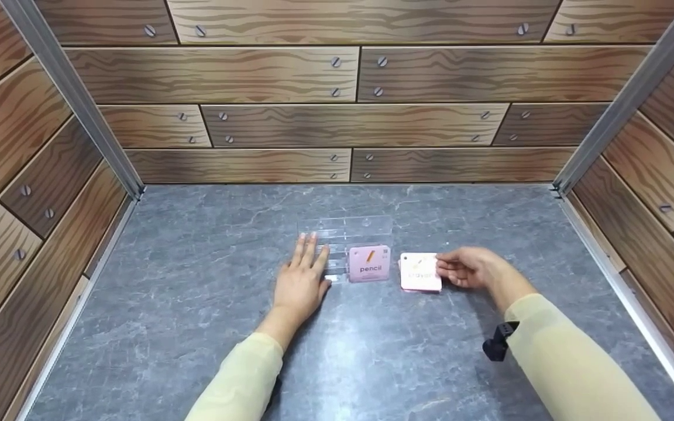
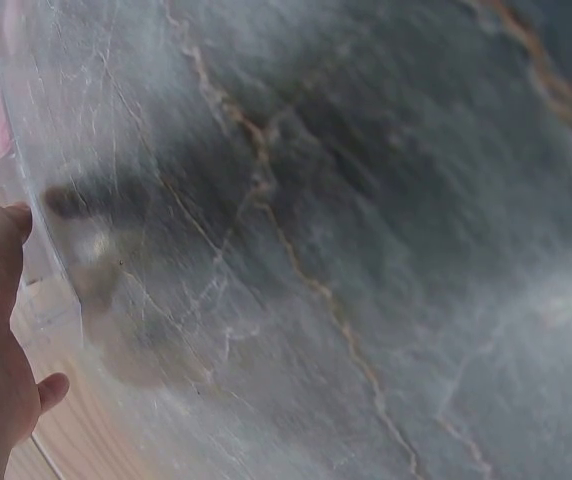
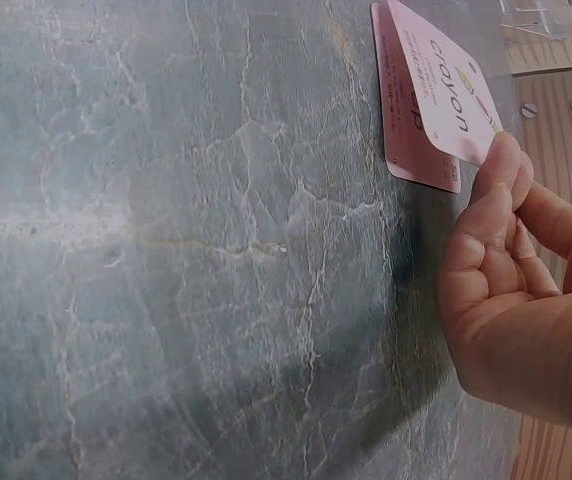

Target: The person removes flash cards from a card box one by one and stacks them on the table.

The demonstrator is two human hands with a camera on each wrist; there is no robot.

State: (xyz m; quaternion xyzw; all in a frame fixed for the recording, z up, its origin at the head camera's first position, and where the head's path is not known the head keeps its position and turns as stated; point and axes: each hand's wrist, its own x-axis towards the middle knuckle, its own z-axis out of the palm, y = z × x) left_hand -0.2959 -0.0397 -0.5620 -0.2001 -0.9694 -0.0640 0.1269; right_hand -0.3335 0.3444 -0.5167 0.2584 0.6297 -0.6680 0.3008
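The right grip (image 1: 464, 268) pinches a square pink-and-white crayon card (image 1: 419, 273) by one edge, likely keeping its face clear. Left of it, the straight-fingered left grip (image 1: 301, 282) rests on a transparent plastic tray (image 1: 370, 225), seemingly steadying it

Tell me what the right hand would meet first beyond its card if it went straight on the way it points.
Beyond the crayon card it pinches, the right hand would likely meet the pencil card at the clear holder first; the head view leaves height unclear, so it might pass above.
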